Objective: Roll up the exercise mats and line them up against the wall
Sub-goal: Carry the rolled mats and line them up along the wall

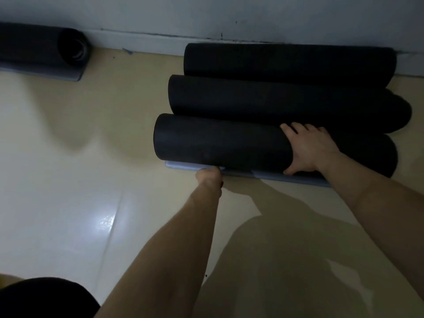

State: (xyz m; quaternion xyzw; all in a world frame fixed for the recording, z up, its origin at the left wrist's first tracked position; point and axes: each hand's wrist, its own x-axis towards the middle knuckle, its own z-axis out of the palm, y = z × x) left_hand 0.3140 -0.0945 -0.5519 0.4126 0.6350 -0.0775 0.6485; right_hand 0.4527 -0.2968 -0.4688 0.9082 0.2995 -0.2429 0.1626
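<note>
Three black rolled mats lie side by side on the floor at the right. The far mat (289, 63) touches the wall, the middle mat (275, 99) lies against it, and the near mat (218, 143) is closest to me. My right hand (309, 148) is spread over the near mat, fingers on top and thumb at its underside. My left hand (210, 177) is at the near mat's blue-grey loose edge (183, 165) on the floor, its fingers hidden under the roll. A fourth rolled mat (46, 45) lies at the wall, far left.
The grey wall (229, 17) with its baseboard runs across the top. The glossy cream floor (68, 180) spreads left and toward me. The far-left mat has a grey flap (68, 75) lying flat. My dark-clothed knee (46, 297) shows at bottom left.
</note>
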